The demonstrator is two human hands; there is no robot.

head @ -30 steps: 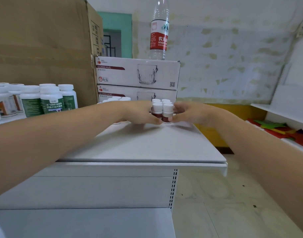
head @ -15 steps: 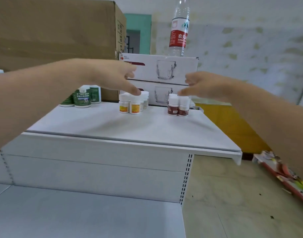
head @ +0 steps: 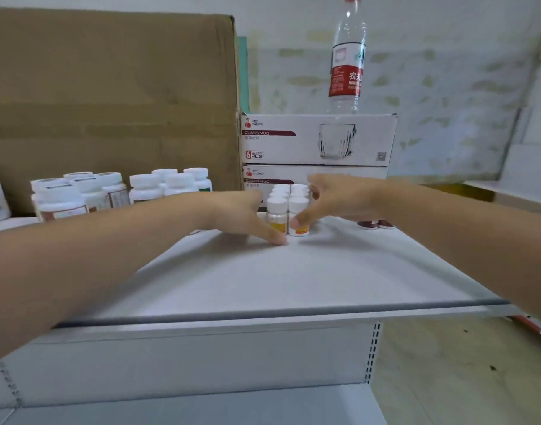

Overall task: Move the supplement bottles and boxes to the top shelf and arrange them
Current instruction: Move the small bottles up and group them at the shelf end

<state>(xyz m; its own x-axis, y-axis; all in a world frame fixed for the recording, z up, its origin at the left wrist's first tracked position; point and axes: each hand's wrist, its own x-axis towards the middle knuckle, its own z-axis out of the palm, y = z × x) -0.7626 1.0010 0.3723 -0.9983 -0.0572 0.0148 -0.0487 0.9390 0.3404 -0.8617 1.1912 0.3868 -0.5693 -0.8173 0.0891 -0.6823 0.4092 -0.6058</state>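
A cluster of several small white-capped bottles with yellow labels (head: 287,210) stands in two rows at the back of the white top shelf (head: 293,277). My left hand (head: 241,216) lies against the cluster's left side, fingers straight, fingertips on the shelf by the front bottle. On the right side my right hand (head: 336,200) cups the cluster, thumb against the front bottle and fingers reaching past the back ones. Two small red-labelled bottles (head: 375,224) peek out beneath my right wrist. Larger white supplement bottles (head: 168,185) stand in a group at the left.
Two stacked glass mug boxes (head: 318,139) sit right behind the cluster, with a water bottle (head: 346,62) on top. A big cardboard box (head: 109,96) fills the back left. A lower shelf (head: 201,406) lies below; floor is at the right.
Both hands have left the red-labelled bottles, lifted, shifted left, and come down on either side of the yellow-labelled cluster. The view has moved closer and a little left.
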